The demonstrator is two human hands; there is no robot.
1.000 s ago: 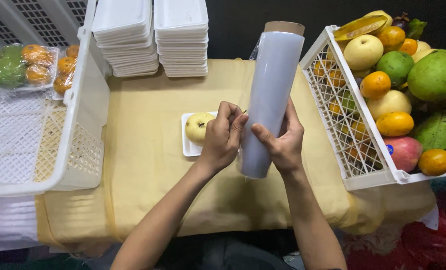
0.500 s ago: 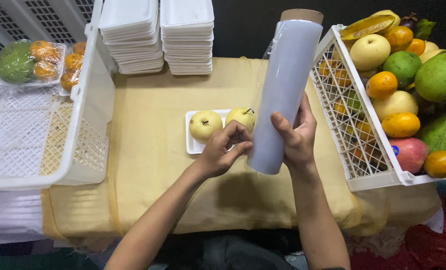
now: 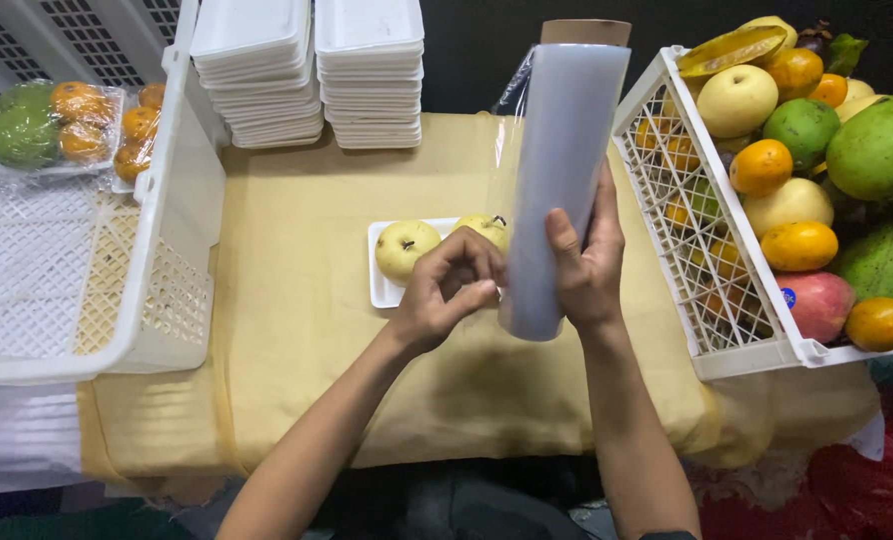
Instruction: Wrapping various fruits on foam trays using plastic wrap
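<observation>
The roll of cling film (image 3: 565,180) stands nearly upright above the middle of the table (image 3: 297,330), its cardboard core showing at the top and its lower end just beside the foam tray (image 3: 382,290). A second ago it leaned further over and both hands met on its lower part; now it is held straighter and higher, and the left hand has come off it. That suggests the loose edge of the film is being picked free, so a sheet can be drawn out over the tray.

The right hand (image 3: 587,265) grips the lower part of the roll from the right, fingers closed around the back of it and the thumb pressed flat on the front. The left hand (image 3: 452,290) sits just left of the roll's bottom end, fingers curled inward with the tips pinched close together; whether they have a hold of the film edge I cannot tell.

On the tray lie two yellow apples (image 3: 407,248), partly behind the left hand. Beyond them stand two stacks of empty trays (image 3: 312,70). A white basket (image 3: 707,250) of mixed fruit is on the right, and another white basket (image 3: 157,290) with wrapped fruit packs (image 3: 52,125) is on the left.
</observation>
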